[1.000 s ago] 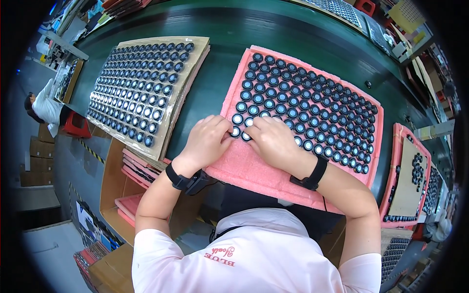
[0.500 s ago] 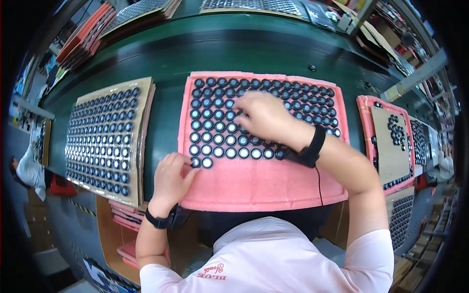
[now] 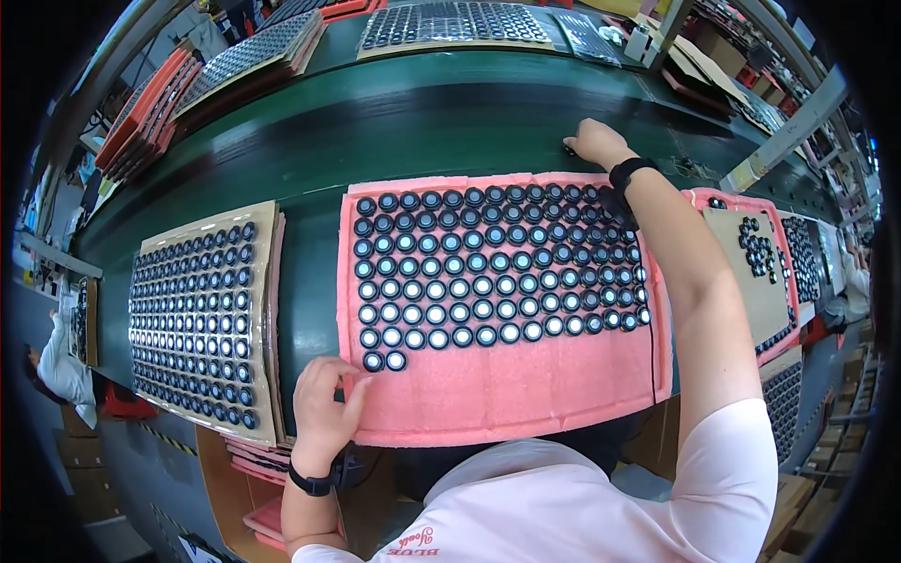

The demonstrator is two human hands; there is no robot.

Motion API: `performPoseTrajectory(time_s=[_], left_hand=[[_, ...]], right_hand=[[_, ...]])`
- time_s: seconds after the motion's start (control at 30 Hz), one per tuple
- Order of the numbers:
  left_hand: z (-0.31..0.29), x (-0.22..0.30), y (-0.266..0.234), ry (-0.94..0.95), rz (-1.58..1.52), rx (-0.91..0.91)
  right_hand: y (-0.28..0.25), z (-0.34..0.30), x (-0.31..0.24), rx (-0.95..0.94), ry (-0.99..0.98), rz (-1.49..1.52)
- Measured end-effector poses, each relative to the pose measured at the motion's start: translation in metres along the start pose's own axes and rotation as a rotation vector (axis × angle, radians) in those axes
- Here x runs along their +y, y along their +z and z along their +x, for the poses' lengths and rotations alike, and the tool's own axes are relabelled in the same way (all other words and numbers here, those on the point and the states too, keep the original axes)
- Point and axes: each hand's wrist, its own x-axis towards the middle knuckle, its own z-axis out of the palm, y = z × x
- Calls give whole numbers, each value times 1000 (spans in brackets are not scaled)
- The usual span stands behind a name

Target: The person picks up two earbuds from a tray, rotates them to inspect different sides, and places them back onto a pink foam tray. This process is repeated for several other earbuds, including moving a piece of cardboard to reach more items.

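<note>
A pink foam tray (image 3: 497,399) in front of me carries rows of small round black parts (image 3: 483,309) with pale, shiny centres. Two such parts form a short row at its lower left. My left hand (image 3: 324,410) rests at the tray's left edge near them, thumb and fingers apart, holding nothing. My right hand (image 3: 601,145) reaches past the tray's far edge over the green belt (image 3: 450,122). Its fingers are closed at a small dark round part (image 3: 570,148), mostly hidden by the fingertips.
To the left lies a stack of cardboard sheets topped with a filled panel (image 3: 188,319) of similar parts. At the right, another pink tray (image 3: 699,199) bears cardboard and loose parts. More filled sheets (image 3: 455,25) and a metal post (image 3: 798,131) stand beyond. A black cord (image 3: 652,366) crosses the tray's right side.
My right hand has moved from above the tray's parts to the far side, over the belt, and closed at a lone round part. My left hand stays by the tray's left edge.
</note>
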Motion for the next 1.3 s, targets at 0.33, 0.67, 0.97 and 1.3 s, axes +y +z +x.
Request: performPoseTrajectory(time_s=[0.33, 0.67, 0.97, 1.3], left_hand=[[9, 21, 2, 115, -27, 65], [48, 79, 19, 242, -388, 112], [97, 132, 51, 306, -953, 134], [93, 108, 91, 214, -947, -18]], right_hand=[[12, 8, -17, 74, -134, 71], [-25, -186, -60, -115, -644, 1123], [6, -278, -50, 205, -848, 1264], [22, -269, -37, 353, -900, 1165]])
